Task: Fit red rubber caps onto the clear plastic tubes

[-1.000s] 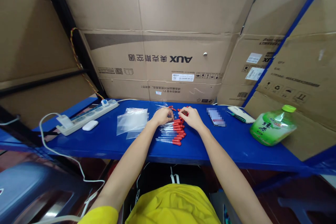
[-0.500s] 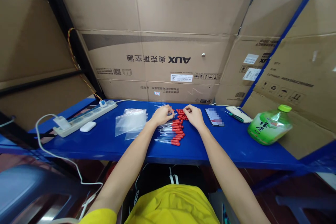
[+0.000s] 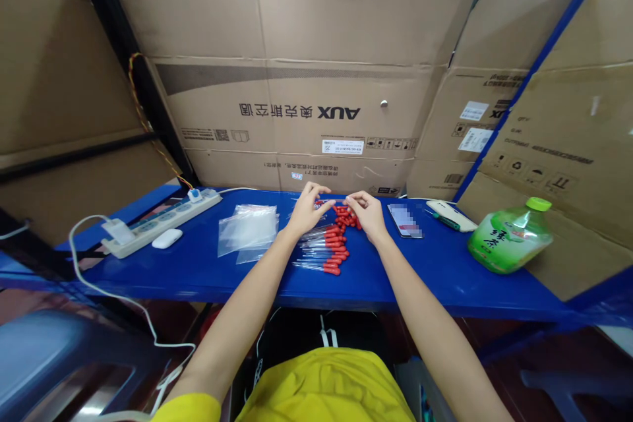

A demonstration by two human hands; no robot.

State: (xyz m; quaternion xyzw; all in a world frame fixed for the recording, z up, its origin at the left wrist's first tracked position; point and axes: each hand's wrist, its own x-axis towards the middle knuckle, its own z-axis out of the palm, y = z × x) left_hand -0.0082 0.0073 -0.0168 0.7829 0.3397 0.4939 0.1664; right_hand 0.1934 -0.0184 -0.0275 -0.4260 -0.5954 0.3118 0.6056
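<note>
My left hand (image 3: pixel 305 211) is over the far end of the droppers, its thumb and fingers apart. Opposite it, the fingertips of my right hand (image 3: pixel 364 212) are pinched together close to the left thumb; what they hold is too small to make out. Loose red rubber bulbs (image 3: pixel 346 217) lie in a small pile between the hands, partly covered by the right one. Nearer my body, several clear droppers with red bulbs (image 3: pixel 330 265) lie in a rough column, bulbs to the right. Some more red pieces show behind the left hand.
Clear plastic bags (image 3: pixel 252 227) lie left of the droppers. Farther left are a power strip (image 3: pixel 163 221) and a white case (image 3: pixel 167 239). To the right are a phone (image 3: pixel 405 220), a green pen-like tool (image 3: pixel 445 220) and a green bottle (image 3: pixel 509 237). Cardboard (image 3: pixel 297 26) stands behind.
My left hand has opened from a pinch, its fingers lifting and spreading away from me. The right hand has shifted slightly, still pinched. The droppers in the column lie as before.
</note>
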